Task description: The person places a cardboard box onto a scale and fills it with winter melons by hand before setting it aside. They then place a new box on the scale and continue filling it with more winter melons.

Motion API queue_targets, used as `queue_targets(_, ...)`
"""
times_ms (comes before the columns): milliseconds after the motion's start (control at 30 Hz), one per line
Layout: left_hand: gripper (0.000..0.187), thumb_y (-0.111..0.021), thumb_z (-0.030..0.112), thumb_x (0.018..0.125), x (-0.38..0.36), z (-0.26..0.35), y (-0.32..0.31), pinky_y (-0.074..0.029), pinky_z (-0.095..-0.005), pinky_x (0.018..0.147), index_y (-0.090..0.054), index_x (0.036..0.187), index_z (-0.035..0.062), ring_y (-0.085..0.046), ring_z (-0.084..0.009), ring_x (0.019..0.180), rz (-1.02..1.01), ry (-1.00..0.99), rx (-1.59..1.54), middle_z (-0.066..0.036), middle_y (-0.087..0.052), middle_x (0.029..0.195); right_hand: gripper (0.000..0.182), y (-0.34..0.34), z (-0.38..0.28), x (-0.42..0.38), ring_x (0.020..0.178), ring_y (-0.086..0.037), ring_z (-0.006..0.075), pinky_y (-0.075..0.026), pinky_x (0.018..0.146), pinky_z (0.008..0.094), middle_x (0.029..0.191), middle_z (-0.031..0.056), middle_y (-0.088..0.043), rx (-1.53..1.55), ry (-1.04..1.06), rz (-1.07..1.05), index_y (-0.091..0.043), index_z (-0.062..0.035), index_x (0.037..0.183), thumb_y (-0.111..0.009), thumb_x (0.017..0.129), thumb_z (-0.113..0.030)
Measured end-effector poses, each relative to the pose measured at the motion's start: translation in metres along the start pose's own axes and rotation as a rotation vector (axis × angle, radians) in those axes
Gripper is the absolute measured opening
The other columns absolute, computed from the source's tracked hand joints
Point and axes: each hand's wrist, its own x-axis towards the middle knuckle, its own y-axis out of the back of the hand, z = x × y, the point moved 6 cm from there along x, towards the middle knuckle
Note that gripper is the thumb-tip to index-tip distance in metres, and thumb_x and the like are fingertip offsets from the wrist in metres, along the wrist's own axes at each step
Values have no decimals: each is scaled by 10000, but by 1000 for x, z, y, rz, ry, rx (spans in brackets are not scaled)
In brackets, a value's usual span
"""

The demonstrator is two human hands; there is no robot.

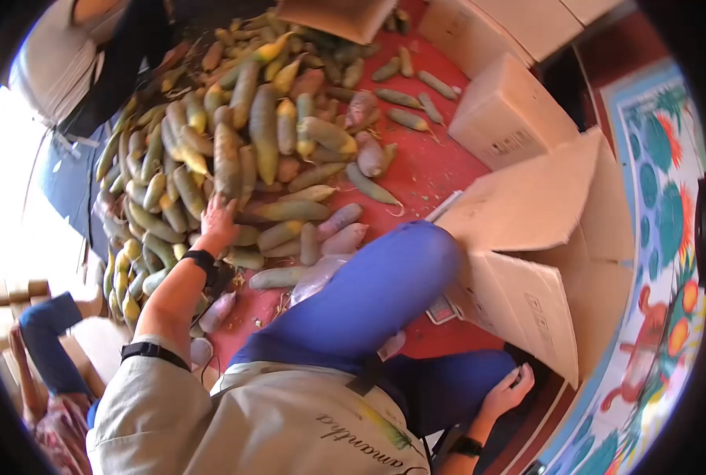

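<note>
Left hand (220, 223) stretched fwd onto heap of radishes (234, 142), fingers spread flat over one, not closed round it; black band at wrist. Right hand (509, 389) low by hip, fingers curled loose, nothing in it, near edge of open carton (527, 301). Heap on red floor (432, 170), too many to count, well over fifty, green-yellow w/ a few pinkish. Strays apart from heap toward back: approx seven. Cartons: open one just beside blue-trousered knee (384, 285), inside hidden, can't tell if anything packed; three or four more closed behind. Judging by heap size, most of sorting left. Second person's arm (40, 332) at lower left, apart.
</note>
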Motion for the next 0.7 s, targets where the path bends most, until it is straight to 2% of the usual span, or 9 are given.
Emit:
queue_targets(67,704,-669,275,697,10,0,-17,-292,-450,1023,-376,1330,182,-253,-324,1299,2,11,-140,-168,-219,1417,178,17,-25,6,944,-541,318,-433,849,364,1016,189,-553,-91,69,0,-536,52,1011,-492,867,-43)
queue_targets(100,678,-661,262,706,11,-16,38,-307,-447,1012,-388,1318,163,-285,-324,1279,79,35,-10,-174,-249,1403,175,-21,-16,-14,942,-540,318,-432,845,363,1024,186,-549,57,-38,6,-533,47,1010,-492,860,-34)
queue_targets(200,594,-660,263,712,1,25,33,-325,-417,1003,-461,1255,127,-339,-333,1241,99,-95,-76,-180,-333,1358,186,5,-8,0,932,-542,309,-438,830,354,1028,181,-547,-4,-61,24,-528,38,1022,-497,849,-21)
queue_targets(267,467,-659,266,717,3,35,44,-367,-376,968,-559,1136,85,-443,-328,1152,194,-214,-202,-177,-477,1235,190,7,-6,-3,919,-545,305,-440,824,352,1022,179,-549,27,-54,65,-528,35,1022,-504,838,-7)
queue_targets(300,467,-659,266,717,4,44,49,-367,-376,968,-559,1136,85,-443,-328,1152,196,-242,-191,-177,-477,1235,186,9,-6,-4,915,-547,304,-440,822,351,1020,178,-550,34,-47,83,-528,35,1015,-507,834,0)
queue_targets(367,381,-655,256,725,0,64,61,-399,-357,931,-609,1043,52,-513,-317,1071,120,-348,-372,-165,-566,1113,201,14,-7,-4,924,-550,336,-440,824,378,1011,194,-556,61,-69,113,-538,32,1003,-516,805,10)
queue_targets(400,335,-634,212,748,-7,77,72,-424,-351,896,-615,1035,39,-560,-298,1007,156,-388,-406,-155,-609,1036,201,15,-9,-5,924,-550,336,-440,824,378,1011,194,-556,55,-83,127,-538,32,1003,-516,805,10)
queue_targets(500,298,-609,173,773,-14,113,88,-435,-335,878,-613,1035,31,-582,-278,984,101,-568,-532,-148,-623,1020,198,19,-13,-3,919,-551,338,-441,822,380,1006,191,-558,98,-86,167,-537,26,998,-519,802,9)
queue_targets(700,230,-566,116,826,-60,170,134,-456,-265,739,-599,1022,-1,-587,-147,821,24,-556,-787,-96,-638,889,170,24,-19,-5,918,-555,318,-446,817,362,1005,183,-558,152,-22,200,-530,24,983,-507,816,7)
